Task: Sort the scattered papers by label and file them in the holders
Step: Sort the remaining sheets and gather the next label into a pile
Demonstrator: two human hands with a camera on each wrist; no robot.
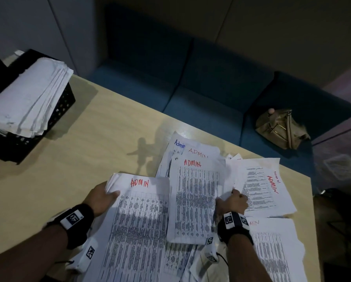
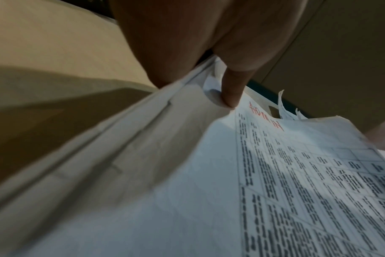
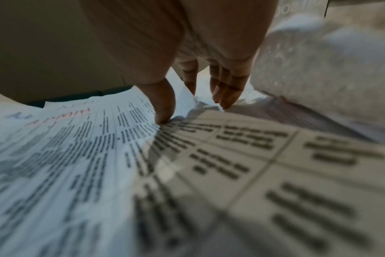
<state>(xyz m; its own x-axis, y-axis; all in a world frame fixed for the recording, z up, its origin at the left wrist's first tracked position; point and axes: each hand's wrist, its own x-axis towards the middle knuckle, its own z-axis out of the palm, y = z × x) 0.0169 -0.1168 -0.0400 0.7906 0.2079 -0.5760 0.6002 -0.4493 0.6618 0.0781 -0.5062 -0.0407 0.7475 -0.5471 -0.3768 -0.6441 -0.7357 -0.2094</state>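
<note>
**Admin sheets under both hands**

At ten o'clock I saw a black holder [image 1: 62,106] with a thick sheaf of white papers [image 1: 28,98] leaning out of it, no writing legible. My left hand [image 1: 101,197] pinched the top-left corner of a stack [image 1: 142,231] headed "ADMIN" in red, thumb on top. At twelve o'clock lay more sheets [image 1: 195,192] marked "ADMIN" in red and one "Admin" in blue. My right hand [image 1: 234,202] pinched the edge of a sideways "ADMIN" sheet [image 1: 262,188] at three o'clock on the table [image 1: 89,159].
</note>
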